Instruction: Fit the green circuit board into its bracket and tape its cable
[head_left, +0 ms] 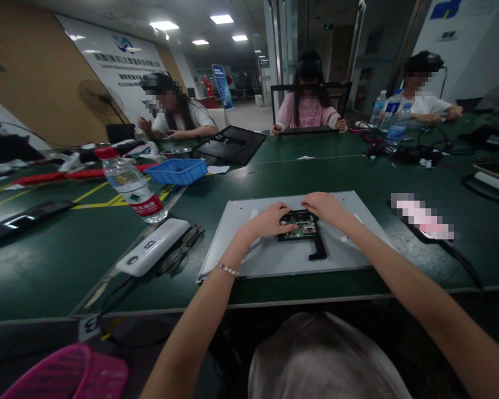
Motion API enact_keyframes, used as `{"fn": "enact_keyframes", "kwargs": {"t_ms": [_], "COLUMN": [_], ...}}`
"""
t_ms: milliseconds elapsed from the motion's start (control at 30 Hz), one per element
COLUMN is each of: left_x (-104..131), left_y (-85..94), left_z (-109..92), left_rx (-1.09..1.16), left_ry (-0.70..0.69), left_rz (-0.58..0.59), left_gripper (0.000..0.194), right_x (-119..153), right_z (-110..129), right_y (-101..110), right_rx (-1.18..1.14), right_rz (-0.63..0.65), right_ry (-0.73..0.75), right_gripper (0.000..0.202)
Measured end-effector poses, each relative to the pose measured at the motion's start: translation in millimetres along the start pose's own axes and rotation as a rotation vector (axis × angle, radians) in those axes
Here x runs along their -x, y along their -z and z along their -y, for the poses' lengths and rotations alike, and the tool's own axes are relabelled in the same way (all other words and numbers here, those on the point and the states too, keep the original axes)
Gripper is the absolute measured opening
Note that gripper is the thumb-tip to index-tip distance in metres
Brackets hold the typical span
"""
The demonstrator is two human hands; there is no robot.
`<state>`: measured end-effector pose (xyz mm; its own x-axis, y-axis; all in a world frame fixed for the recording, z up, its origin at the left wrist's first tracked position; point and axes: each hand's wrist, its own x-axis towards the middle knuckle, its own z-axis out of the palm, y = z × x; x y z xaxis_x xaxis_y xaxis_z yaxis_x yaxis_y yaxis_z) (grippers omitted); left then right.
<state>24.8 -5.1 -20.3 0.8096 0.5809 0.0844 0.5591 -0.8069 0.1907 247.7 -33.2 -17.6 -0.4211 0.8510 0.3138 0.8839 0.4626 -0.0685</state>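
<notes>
A flat grey panel [270, 263] lies on the green table before me. On its middle sits a green circuit board [301, 228] in a black plastic frame [317, 248], whose arm reaches toward me and ends in a hook. My left hand [270, 220] grips the frame's left side, thumb over the board and fingers curled at the far left corner. My right hand [322, 205] has its fingers bent down on the frame's far right edge; its fingertips are partly hidden. A thin cable [255, 244] runs out beneath my left wrist.
Left of the panel are a white power bank [153, 247], eyeglasses [181, 249], a water bottle [135, 188] and a blue tray [177, 172]. A phone-like object [422, 219] with a cable lies right. Across the table one person holds a black rectangular frame [311, 131]; others sit nearby.
</notes>
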Motion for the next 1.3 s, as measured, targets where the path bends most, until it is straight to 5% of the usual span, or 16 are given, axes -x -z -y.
{"fn": "enact_keyframes", "kwargs": {"t_ms": [233, 900, 1300], "left_x": [-1, -2, -3], "left_y": [1.2, 1.1, 2.2], "left_z": [-2, -3, -2], "left_rx": [-0.019, -0.042, -0.018], "left_ry": [-0.007, -0.016, -0.019], "left_rz": [-0.002, -0.008, -0.008], "left_gripper": [0.055, 0.054, 0.052], "right_x": [-2, -2, 3], "right_z": [-4, -3, 2], "right_y": [-7, -13, -11], "right_rx": [-0.016, -0.102, -0.189], "right_rz": [0.104, 0.107, 0.065], "right_ry": [0.021, 0.001, -0.124], "right_gripper": [0.021, 0.021, 0.04]}}
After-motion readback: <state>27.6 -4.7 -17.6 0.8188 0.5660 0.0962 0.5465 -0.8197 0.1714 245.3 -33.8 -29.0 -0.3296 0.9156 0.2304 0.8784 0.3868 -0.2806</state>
